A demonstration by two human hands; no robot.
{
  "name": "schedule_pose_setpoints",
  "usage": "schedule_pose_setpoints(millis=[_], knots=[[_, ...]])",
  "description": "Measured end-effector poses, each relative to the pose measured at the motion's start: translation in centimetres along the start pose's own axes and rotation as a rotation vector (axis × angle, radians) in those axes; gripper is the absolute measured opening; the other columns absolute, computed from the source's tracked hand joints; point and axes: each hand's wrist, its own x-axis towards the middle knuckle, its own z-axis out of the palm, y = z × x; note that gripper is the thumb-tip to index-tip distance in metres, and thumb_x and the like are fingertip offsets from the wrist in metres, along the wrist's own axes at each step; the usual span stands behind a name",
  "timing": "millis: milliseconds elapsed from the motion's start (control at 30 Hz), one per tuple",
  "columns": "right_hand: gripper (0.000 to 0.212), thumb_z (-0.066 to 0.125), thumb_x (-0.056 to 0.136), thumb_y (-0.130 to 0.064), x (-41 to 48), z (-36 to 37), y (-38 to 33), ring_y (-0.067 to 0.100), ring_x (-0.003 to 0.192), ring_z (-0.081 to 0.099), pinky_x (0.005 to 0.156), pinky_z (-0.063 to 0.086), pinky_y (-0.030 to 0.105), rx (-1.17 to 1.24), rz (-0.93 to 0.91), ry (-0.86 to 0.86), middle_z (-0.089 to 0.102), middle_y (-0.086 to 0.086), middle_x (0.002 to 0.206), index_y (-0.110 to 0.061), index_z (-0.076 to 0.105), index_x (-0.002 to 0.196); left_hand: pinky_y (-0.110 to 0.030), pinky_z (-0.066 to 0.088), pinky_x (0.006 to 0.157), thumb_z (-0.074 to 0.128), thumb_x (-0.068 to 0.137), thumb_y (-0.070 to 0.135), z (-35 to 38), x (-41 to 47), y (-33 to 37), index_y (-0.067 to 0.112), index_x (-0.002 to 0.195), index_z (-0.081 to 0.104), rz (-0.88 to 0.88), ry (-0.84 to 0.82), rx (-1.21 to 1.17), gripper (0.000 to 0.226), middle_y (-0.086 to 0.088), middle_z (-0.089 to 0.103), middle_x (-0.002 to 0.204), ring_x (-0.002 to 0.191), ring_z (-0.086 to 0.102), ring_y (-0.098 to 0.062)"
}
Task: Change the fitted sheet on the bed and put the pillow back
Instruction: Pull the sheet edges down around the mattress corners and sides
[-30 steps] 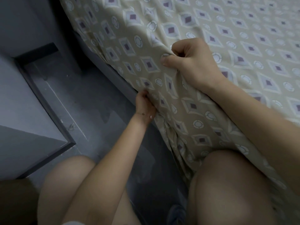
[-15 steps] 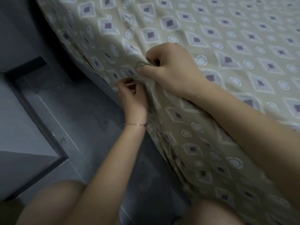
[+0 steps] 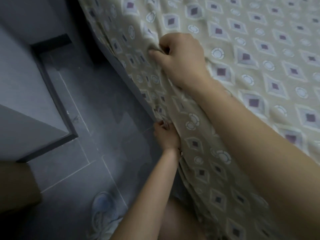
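Right hand [image 3: 180, 56] clenched on a fold of the patterned fitted sheet [image 3: 259, 54], which spreads to its right. Below, left hand [image 3: 166, 135] grips the hanging hem; finger detail blurred. Blurred shoe [image 3: 103, 212] beside left forearm.

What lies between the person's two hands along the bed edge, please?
Only the gathered, patterned fitted sheet runs from the right hand down to the left hand, seen in the head view.

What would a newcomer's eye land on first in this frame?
The beige sheet, patterned with diamonds and rings, fills the right side of the view. The right hand bunches a fold of it at upper centre. The left hand grips its hanging edge lower down, above the dark tiled floor.
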Motion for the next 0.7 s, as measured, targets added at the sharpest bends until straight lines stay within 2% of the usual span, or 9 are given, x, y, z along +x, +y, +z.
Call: schedule_pose_setpoints(millis=[100,200,300,367,400,467,533,633,700], knots=[[0.047,0.053,0.090,-0.035,0.1,0.2,0.1,0.012,0.050,0.027,0.047,0.018,0.026,-0.039,-0.020,0.015,0.026,-0.002,0.054,-0.021,0.023,0.057,-0.044,0.052,0.088,0.059,0.092,0.019,0.3,-0.1,-0.2,0.008,0.101,0.050,0.000,0.035,0.000,0.016,-0.015,0.061,0.107,0.097,0.060,-0.031],[0.045,0.052,0.088,-0.033,0.1,0.4,0.1,0.012,0.049,0.027,0.047,0.018,0.027,-0.096,-0.034,0.015,0.026,-0.002,0.054,-0.020,0.023,0.057,-0.040,0.051,0.089,0.058,0.090,0.013,0.2,0.2,-0.4,0.009,0.097,0.049,-0.009,0.005,-0.006,0.012,-0.010,0.061,0.103,0.099,0.060,-0.029],[0.039,0.053,0.087,-0.032,0.0,0.2,-0.4,0.013,0.054,0.034,0.048,0.021,0.029,-0.160,-0.041,0.013,0.030,-0.003,0.057,-0.019,0.029,0.060,-0.034,0.051,0.086,0.056,0.089,0.009,-0.3,-0.6,-1.2,0.000,0.101,0.058,0.005,-0.008,-0.008,0.015,-0.008,0.064,0.102,0.097,0.061,-0.027],[0.029,0.056,0.088,-0.036,-0.6,-0.2,-1.0,0.017,0.069,0.044,0.056,0.027,0.030,-0.246,-0.080,-0.027,0.041,-0.004,0.069,-0.017,0.039,0.074,-0.027,0.043,0.076,0.054,0.094,0.011,-0.8,-1.7,-1.8,0.006,0.099,0.055,0.040,-0.024,-0.007,0.007,-0.007,0.059,0.102,0.089,0.055,-0.021],[0.030,0.058,0.088,-0.041,-1.1,-0.5,-1.2,0.019,0.075,0.046,0.061,0.030,0.031,-0.288,-0.105,-0.050,0.045,-0.003,0.077,-0.017,0.041,0.083,-0.027,0.042,0.074,0.055,0.095,0.015,-1.1,-1.6,-2.0,0.010,0.096,0.054,0.065,-0.026,-0.002,0.005,-0.009,0.058,0.104,0.086,0.054,-0.020],[0.042,0.060,0.087,-0.050,-2.9,-1.8,-1.2,0.021,0.077,0.044,0.064,0.030,0.034,-0.386,-0.126,-0.081,0.046,0.000,0.086,-0.017,0.036,0.093,-0.032,0.049,0.075,0.057,0.096,0.021,-1.4,-0.9,-2.5,0.014,0.086,0.052,0.069,-0.066,-0.019,0.013,-0.013,0.060,0.103,0.085,0.058,-0.025],[0.041,0.056,0.090,-0.050,-5.6,-3.4,-0.5,0.024,0.074,0.043,0.062,0.028,0.035,-0.469,-0.125,-0.068,0.045,0.002,0.085,-0.015,0.034,0.094,-0.038,0.051,0.077,0.056,0.097,0.019,-1.6,-0.4,-3.0,0.016,0.085,0.051,0.061,-0.124,-0.070,0.013,-0.014,0.061,0.097,0.086,0.060,-0.027],[0.029,0.049,0.094,-0.039,-9.9,-5.6,0.6,0.026,0.066,0.043,0.053,0.025,0.034,-0.560,-0.118,-0.078,0.042,0.001,0.071,-0.013,0.038,0.088,-0.028,0.040,0.072,0.049,0.100,0.020,-1.3,-0.8,-3.6,0.012,0.097,0.049,0.149,-0.105,0.002,0.008,-0.001,0.054,0.088,0.082,0.053,-0.019],[0.022,0.043,0.093,-0.030,-12.5,-6.5,0.4,0.025,0.056,0.037,0.048,0.019,0.033,-0.621,-0.096,-0.087,0.035,0.001,0.064,-0.011,0.038,0.085,-0.026,0.038,0.072,0.049,0.100,0.021,-1.4,-1.1,-3.6,0.010,0.101,0.049,0.209,-0.085,0.033,0.011,-0.001,0.054,0.091,0.083,0.052,-0.017]])
